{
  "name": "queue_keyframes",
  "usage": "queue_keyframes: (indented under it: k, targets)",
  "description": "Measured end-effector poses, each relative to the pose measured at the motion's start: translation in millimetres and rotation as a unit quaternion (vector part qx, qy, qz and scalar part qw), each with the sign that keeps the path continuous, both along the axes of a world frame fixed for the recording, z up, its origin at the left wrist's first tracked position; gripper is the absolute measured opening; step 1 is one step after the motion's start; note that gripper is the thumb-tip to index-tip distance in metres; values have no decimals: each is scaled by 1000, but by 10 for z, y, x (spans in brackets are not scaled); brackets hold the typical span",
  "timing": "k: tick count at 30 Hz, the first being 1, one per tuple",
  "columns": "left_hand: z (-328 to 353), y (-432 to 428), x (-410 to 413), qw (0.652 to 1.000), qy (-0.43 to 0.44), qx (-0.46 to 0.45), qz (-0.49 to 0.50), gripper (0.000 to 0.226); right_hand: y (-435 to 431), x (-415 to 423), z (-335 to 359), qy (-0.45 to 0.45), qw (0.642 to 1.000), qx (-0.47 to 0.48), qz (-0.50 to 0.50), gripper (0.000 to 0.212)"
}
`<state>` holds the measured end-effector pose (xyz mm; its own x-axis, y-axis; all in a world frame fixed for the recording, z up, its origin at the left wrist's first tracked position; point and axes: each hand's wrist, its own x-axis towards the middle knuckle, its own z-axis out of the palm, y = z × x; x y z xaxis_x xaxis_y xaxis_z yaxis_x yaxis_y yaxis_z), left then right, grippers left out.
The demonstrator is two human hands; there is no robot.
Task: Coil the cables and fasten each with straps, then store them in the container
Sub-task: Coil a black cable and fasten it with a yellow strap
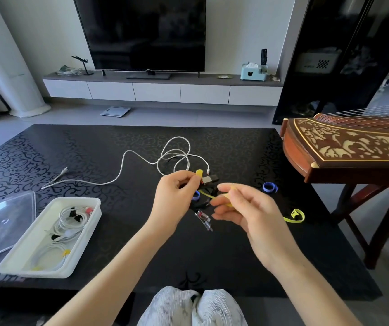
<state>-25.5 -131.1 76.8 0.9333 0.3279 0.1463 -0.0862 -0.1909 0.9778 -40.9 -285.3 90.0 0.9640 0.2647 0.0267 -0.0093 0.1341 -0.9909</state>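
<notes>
Centre frame: left hand (177, 196) is pinching black cable bundle (209, 179), apparently coiled; right hand (247, 208) is pinching yellow strap (207, 196).

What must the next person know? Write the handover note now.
Left hand: grips the coiled black cable above the table.
Right hand: pinches the yellow strap going round it.
Done: strapped white coils lie in the container.
Left: close this strap, coil and strap the loose white cable, store both. The blue strap and spare yellow strap lie on the table.
</notes>
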Motion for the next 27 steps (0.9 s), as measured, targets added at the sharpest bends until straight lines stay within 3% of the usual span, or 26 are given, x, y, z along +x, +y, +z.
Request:
queue_keyframes:
  k: [3,7,8,11,14,21,27]
  targets:
    - [18,0,-36,998,-10,59,-2,20,-46,26,48,-110,989,-100,6,20]
    - [4,-8,-140,992,-34,120,-14,18,-98,72,87,-269,933,-236,-42,14]
    - [9,-13,-171,991,-41,124,-17,18,-98,71,111,-256,941,-219,-36,14]
    - [23,-42,-261,988,-57,144,-27,15,-47,68,192,-107,992,-65,12,12]
    - [36,-75,-349,984,-81,153,-45,20,-8,64,181,-29,999,9,21,13]
    - [2,-54,-393,976,-112,175,-56,15,13,44,117,-86,993,-82,-7,14]
    - [-39,-36,-400,948,-171,259,-71,18,10,62,136,-65,995,-71,-5,15]
